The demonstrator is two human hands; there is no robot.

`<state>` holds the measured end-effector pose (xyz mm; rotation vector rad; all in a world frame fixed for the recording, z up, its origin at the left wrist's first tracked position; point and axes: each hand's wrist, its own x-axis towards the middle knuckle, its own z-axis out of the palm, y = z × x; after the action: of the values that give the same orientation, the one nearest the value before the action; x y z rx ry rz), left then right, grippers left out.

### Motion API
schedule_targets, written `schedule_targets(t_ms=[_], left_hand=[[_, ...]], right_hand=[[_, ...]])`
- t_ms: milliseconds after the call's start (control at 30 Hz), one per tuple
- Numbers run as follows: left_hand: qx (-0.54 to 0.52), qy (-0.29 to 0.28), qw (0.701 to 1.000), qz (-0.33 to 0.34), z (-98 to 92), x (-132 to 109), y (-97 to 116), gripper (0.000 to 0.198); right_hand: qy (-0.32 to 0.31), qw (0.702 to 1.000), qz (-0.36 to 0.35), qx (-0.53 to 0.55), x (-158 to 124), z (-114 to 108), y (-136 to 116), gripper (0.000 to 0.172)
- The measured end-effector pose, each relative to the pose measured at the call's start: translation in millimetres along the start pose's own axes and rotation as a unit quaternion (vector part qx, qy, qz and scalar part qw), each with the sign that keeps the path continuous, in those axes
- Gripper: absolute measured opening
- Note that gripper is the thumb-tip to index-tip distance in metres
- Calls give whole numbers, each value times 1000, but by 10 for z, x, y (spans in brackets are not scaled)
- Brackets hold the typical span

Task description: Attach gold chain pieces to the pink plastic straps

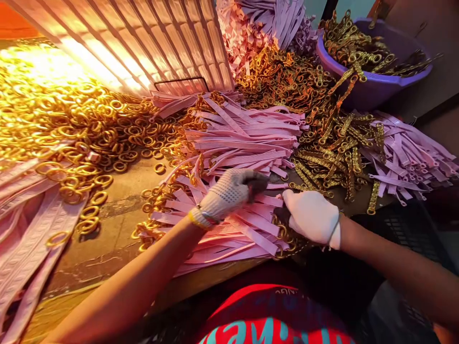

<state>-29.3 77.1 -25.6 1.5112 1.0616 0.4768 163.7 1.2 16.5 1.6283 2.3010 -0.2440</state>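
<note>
My left hand point(233, 193), in a white dotted glove with dark fingertips, is closed above a heap of pink straps point(229, 239). A narrow pink strap end point(277, 186) sticks out from its fingertips toward the right. Close beside it, my right hand point(311, 217), in a white glove with dark fingertips, has its fingers curled together. What it grips is hidden behind the glove. Gold links point(285, 234) lie just below the right fingers. Gold rings point(143, 234) are fastened at the left ends of several straps in the heap.
Loose gold rings point(107, 119) are piled at the left, behind long pink strips point(32, 229). A ribbed translucent panel point(161, 43) stands at the back. Gold chain pieces point(287, 76) spread toward a purple basin point(373, 88) holding more. Lilac-pink straps point(412, 153) lie at the right.
</note>
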Motion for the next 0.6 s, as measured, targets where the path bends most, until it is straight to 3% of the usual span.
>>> schedule_targets(t_ms=[67,100,167,267,400,533,600], left_hand=[[54,65,996,27,-112,-104,6,31],[93,71,992,42,-156,-160,-4,29],[184,49,979,76,-200,-255,-36,27],[317,12,940,129,-150,-302,-67,24],[435,-19,895,101,22,-186,-66,26],[491,-74,864,89,142,-27,-106,35],[488,-75,864,96,147,1,-130,34]], right_hand=[[-19,1000,-18,17,-65,-85,111,15],[-13,999,-26,18,-53,-122,189,18],[26,1000,-3,9,78,-157,365,24],[55,993,106,-2,456,-71,569,18],[59,985,164,-5,854,163,580,29],[69,978,192,36,882,294,503,32],[57,975,206,58,831,300,523,32]])
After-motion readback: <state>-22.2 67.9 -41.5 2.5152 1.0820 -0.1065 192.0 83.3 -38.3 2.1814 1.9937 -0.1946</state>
